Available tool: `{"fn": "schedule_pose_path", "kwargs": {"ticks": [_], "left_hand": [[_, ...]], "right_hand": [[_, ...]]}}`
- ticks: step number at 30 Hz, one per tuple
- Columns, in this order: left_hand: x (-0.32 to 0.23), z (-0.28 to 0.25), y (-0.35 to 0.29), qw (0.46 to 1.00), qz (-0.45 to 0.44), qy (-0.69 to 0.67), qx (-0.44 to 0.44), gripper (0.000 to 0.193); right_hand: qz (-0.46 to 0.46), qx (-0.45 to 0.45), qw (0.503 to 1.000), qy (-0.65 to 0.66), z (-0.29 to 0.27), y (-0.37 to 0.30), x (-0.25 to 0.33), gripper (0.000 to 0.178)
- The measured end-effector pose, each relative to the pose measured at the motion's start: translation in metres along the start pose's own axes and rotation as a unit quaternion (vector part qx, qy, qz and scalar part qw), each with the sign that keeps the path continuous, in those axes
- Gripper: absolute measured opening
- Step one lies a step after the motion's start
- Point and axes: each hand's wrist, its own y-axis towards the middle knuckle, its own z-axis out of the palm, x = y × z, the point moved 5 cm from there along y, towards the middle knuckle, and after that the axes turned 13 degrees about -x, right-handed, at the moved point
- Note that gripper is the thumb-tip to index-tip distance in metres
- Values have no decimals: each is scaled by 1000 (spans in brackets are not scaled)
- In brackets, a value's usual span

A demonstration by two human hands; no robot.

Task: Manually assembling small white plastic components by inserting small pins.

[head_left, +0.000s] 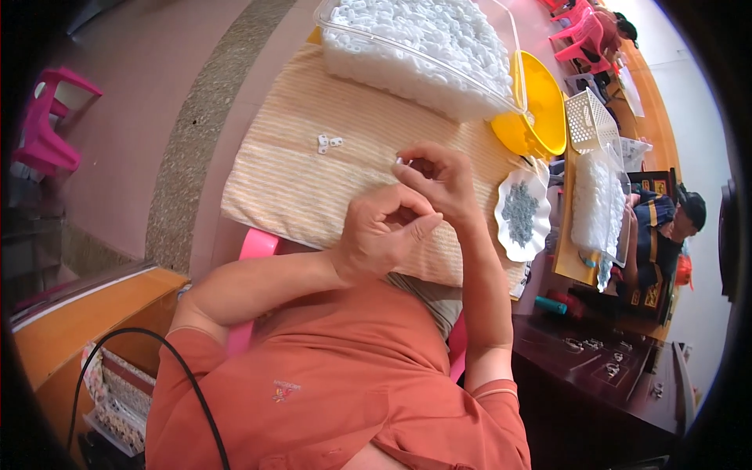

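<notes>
My right hand [442, 182] is raised over the striped cloth [286, 184], its thumb and forefinger pinching a small white plastic piece [399, 160]. Below and to its left, my left hand [384, 233] has its fingers curled, with thumb and fingertips brought together; whatever is between them is too small to make out. Farther left on the cloth lie several small white plastic pieces with holes [323, 144]. At the far side stands a clear plastic bin [415, 95] heaped with similar white pieces. A white wavy-rimmed dish [502, 235] holding many tiny grey parts sits right of my right forearm.
A yellow basin [554, 125] stands beyond the dish, by the bin. Farther right are a white perforated basket [589, 117], a clear container of white pieces [599, 205] and a seated person [654, 227]. A pink stool [48, 129] stands on the floor at left.
</notes>
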Motion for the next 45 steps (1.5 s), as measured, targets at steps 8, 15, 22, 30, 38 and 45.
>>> {"fn": "schedule_pose_path", "kwargs": {"ticks": [8,15,22,30,38,45], "left_hand": [[12,4,6,988,-78,-125,-49,19],[28,7,6,983,-146,-107,-1,12],[39,10,3,970,-205,-130,8,11],[38,10,4,965,-229,-126,4,12],[44,14,-1,969,-227,-94,24,16],[45,14,-3,967,-227,-106,50,16]], "right_hand": [[67,-67,962,255,-30,-46,-5,10],[68,-87,956,271,-26,-68,-8,14],[41,-108,979,171,-44,-93,-6,15],[-35,-274,948,-159,-132,-118,-27,18],[-28,-267,865,-424,-170,-118,-44,20],[-26,-208,830,-517,-167,-103,-42,17]]}}
